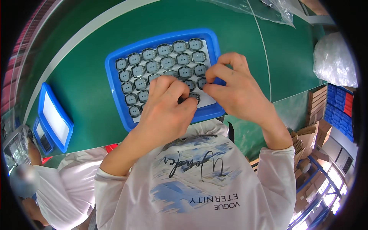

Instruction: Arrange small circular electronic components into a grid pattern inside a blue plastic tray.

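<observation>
A blue tray [115, 92] lined with white holds rows of small grey rounded-square parts [148, 54], each with a dark rim and small dots on its face. Over the near middle of the tray, my left hand [165, 111] has its fingers curled and thumb and forefinger pinched beside a part [196, 99]; what lies between the fingertips is hidden. At the tray's right side, my right hand [235, 86] pinches the edge of a grey part [201, 82] in the right-hand column. Both hands cover some of the parts beneath them.
The tray rests on a green table [88, 92]. Blue white-lined trays [57, 117] stand at the left, near a co-worker in a white shirt [69, 195]. Clear plastic bags [333, 59] lie at the right; cardboard boxes [306, 140] and blue crates [335, 103] are beyond the table edge.
</observation>
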`<state>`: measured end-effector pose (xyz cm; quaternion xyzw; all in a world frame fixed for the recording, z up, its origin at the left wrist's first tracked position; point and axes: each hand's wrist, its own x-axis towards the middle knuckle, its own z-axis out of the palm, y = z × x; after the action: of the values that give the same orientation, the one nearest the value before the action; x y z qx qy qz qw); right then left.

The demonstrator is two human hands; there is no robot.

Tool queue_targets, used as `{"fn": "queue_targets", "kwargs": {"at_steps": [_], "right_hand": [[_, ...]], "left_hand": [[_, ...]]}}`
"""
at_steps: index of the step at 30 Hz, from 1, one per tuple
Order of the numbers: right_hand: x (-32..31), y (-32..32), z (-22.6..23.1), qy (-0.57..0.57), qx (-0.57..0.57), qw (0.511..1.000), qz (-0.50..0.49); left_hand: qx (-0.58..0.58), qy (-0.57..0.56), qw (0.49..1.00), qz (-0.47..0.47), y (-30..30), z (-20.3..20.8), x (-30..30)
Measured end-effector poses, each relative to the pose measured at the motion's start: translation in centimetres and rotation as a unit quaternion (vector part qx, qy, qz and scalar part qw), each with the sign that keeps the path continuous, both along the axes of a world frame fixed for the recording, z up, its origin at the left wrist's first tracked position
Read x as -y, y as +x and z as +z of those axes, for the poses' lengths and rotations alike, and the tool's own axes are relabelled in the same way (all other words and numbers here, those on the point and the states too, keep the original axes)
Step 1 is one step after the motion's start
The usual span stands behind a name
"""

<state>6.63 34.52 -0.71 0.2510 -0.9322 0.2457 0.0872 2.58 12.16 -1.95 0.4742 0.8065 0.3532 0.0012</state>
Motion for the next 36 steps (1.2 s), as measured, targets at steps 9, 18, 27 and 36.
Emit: {"fn": "queue_targets", "kwargs": {"at_steps": [9, 18, 27, 36], "right_hand": [[0.3, -0.5, 0.1, 0.001, 0.003, 1.000, 0.019], [-8.9, -8.4, -1.2, -0.058, -0.064, 0.950, -0.301], [-15.1, -15.8, -4.3, 0.108, -0.176, 0.930, -0.304], [-8.8, -1.2, 2.4, 0.047, 0.197, 0.965, -0.168]], "left_hand": [[-0.006, 0.026, 1.000, 0.011, 0.0, 0.1, 0.5], [0.005, 0.006, 1.000, 0.012, -0.1, 0.8, 1.6], [-0.007, 0.071, 0.971, 0.227, -1.4, 1.1, 6.6], [0.115, 0.125, 0.863, 0.477, -1.3, -1.9, 12.7]]}}
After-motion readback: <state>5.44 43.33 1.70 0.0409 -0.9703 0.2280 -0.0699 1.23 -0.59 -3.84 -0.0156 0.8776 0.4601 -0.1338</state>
